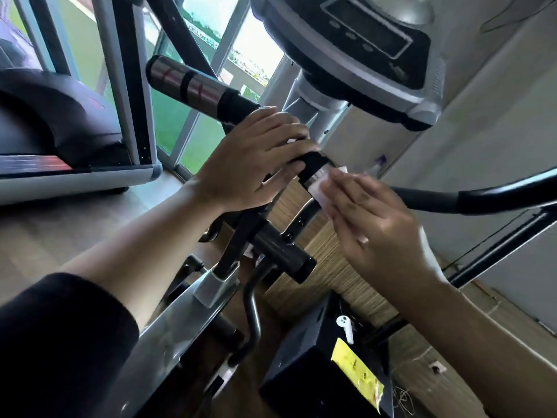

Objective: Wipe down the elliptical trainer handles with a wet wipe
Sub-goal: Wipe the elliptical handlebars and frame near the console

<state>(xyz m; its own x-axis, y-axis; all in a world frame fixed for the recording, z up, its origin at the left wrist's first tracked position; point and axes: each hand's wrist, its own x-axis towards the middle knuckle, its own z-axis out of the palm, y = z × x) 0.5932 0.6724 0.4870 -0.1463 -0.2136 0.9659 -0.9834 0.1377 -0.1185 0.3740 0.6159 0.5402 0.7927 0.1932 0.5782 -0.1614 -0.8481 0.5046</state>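
The elliptical's fixed handlebar (313, 165) runs across the middle below the console, black foam with a silver sensor band. My left hand (250, 164) grips it, fingers curled over the top. Just to the right, my right hand (370, 215) presses a white wet wipe (319, 184) against the bar with straight fingers; most of the wipe is hidden under the fingers. The left end of the handlebar (193, 86), with two shiny sensor plates, sticks out toward the window. A long black moving handle (470, 200) extends right behind my right hand.
The console (361, 40) hangs above the bar. A treadmill (60, 140) stands at left by the glass doors. Below, the machine's frame (168, 327) and a black box (307, 372) carry a yellow wrapper (358, 375) and a white earbud (345, 327).
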